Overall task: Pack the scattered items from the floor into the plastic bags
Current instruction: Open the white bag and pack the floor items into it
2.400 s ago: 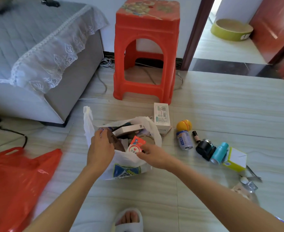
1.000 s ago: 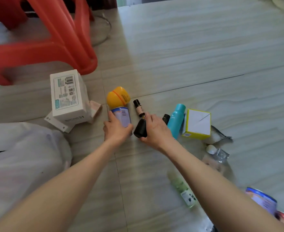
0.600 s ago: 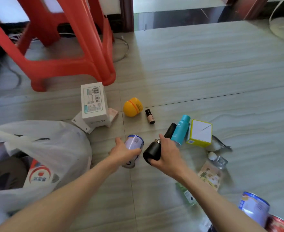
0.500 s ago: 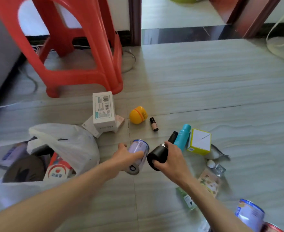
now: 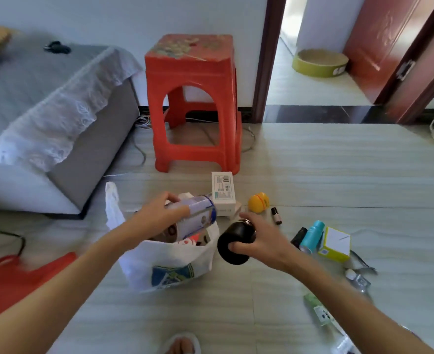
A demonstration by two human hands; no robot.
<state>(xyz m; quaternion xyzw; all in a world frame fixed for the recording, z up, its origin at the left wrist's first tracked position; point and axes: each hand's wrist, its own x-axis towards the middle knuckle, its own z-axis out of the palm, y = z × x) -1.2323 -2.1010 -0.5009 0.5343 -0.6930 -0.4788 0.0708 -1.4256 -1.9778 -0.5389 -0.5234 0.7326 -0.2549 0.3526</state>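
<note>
White plastic bag (image 5: 169, 261) stands open on the floor; the left hand (image 5: 157, 213) grips a blue-rimmed can (image 5: 198, 215) tilted over its mouth. The right hand (image 5: 259, 241) clasps a black jar (image 5: 233, 241) at the bag's right rim. Bare floor (image 5: 338, 175) spreads beyond.

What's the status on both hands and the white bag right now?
Left hand grips blue-white can over white bag. Right hand holds black jar beside it. Bag mouth open, nothing blocking.

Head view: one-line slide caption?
Left hand tips a can over the white bag; right hand holds a black jar.
</note>
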